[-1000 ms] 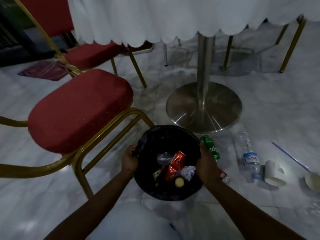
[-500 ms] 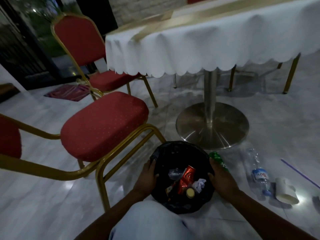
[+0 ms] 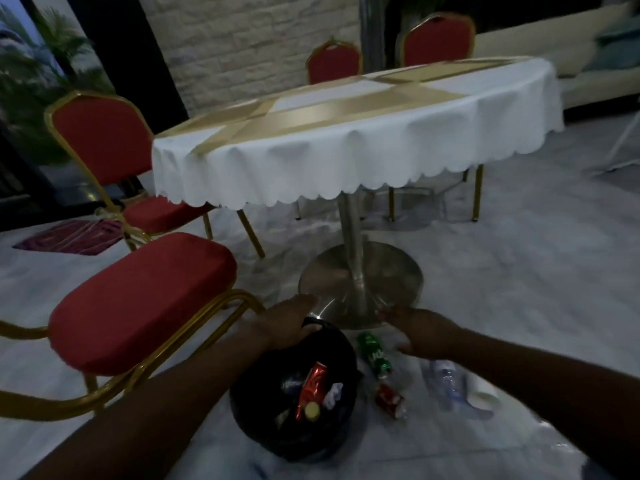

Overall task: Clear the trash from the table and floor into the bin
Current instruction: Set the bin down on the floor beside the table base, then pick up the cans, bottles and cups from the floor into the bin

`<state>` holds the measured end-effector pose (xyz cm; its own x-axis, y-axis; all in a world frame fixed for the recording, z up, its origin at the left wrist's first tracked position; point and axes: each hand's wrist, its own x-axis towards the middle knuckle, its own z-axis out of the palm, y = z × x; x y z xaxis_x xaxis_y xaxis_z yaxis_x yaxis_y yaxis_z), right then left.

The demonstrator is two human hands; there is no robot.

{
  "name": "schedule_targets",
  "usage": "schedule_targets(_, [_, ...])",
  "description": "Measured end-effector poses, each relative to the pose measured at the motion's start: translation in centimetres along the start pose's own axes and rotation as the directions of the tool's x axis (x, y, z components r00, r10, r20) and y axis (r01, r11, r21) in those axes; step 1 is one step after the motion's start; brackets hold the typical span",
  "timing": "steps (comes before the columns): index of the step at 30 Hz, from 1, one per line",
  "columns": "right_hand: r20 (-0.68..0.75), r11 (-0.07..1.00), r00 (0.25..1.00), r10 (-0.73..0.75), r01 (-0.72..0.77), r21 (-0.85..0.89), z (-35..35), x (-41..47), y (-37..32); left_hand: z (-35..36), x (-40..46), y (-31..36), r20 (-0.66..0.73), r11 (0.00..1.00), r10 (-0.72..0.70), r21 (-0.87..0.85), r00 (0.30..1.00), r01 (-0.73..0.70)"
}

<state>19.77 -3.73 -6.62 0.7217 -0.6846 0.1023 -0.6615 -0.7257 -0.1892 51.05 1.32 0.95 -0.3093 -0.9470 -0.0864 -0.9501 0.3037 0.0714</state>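
Two hands are out in front of me, and both have let go of the bin (image 3: 294, 403). A second ago they held its sides. Now my left hand (image 3: 287, 323) sits flat over the far rim with straight fingers, holding nothing. My right hand (image 3: 420, 332) has moved off to the right, fingers loose and spread, also holding nothing.

The bin stands on the floor (image 3: 519, 289) by my knees. It already has a red can, a crumpled paper and a bottle cap inside.

Just right of the bin lie a green can (image 3: 374, 353) and a small red can (image 3: 389, 400). A bit further right are a clear bottle (image 3: 445, 379) and a white cup (image 3: 483, 393), side by side.

I think the bin is set down for good, so my hands are free to pick up this trash next. My right hand is nearest the green can.

Past that is the table (image 3: 346, 143) with its white cloth. I see no trash on it from here. Red chairs (image 3: 138, 299) stand around.
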Motion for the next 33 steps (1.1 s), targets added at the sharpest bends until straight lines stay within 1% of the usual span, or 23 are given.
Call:
schedule_targets(5, [0.106,0.981,0.989,0.103,-0.083,-0.178,-6.2,-4.4,8.1,0.5,6.4,8.1,-0.084,0.981,0.193,0.002,0.978,-0.193])
schedule_targets(7, [0.140,0.974,0.980,0.143,-0.115,-0.193,-7.3,-6.4,10.2,1.8,8.7,10.7,-0.112,0.973,0.226,-0.027,0.968,-0.231])
schedule_targets(10, [0.127,0.964,0.963,0.239,-0.219,-0.154,-6.8,-10.1,12.9,4.5,11.5,14.6,-0.145,0.957,0.265,-0.083,0.953,-0.279])
schedule_targets(14, [0.033,0.941,0.941,0.338,-0.337,-0.039,-1.5,-15.1,15.8,10.1,13.8,18.4,-0.043,0.957,0.211,-0.196,0.977,-0.215])
schedule_targets(17, [0.029,0.911,0.912,0.408,-0.409,0.056,4.0,-17.8,17.2,15.2,14.4,20.2,0.024,0.943,0.193,-0.280,0.981,-0.179])
schedule_targets(19, [0.055,0.898,0.903,0.426,-0.429,0.095,7.8,-18.9,17.7,18.3,14.8,21.0,0.066,0.944,0.184,-0.291,0.981,-0.158])
schedule_targets(23, [0.176,0.875,0.880,0.441,-0.465,0.134,14.4,-19.2,18.6,23.5,16.3,21.6,0.141,0.952,0.106,-0.299,0.984,-0.060])
schedule_targets(25, [0.210,0.864,0.870,0.446,-0.480,0.153,17.0,-18.5,19.2,25.1,17.4,22.0,0.183,0.950,0.051,-0.313,0.982,0.009])
schedule_targets(28, [0.248,0.858,0.854,0.457,-0.497,0.128,19.3,-16.9,19.9,26.7,19.1,22.5,0.250,0.946,-0.028,-0.307,0.968,0.107])
schedule_targets(30, [0.253,0.854,0.845,0.471,-0.508,0.109,20.3,-15.9,20.5,28.1,20.6,22.7,0.265,0.943,-0.075,-0.294,0.961,0.155])
schedule_targets(33, [0.264,0.848,0.839,0.476,-0.517,0.117,21.3,-15.0,21.1,29.9,22.4,22.9,0.273,0.942,-0.095,-0.286,0.957,0.175])
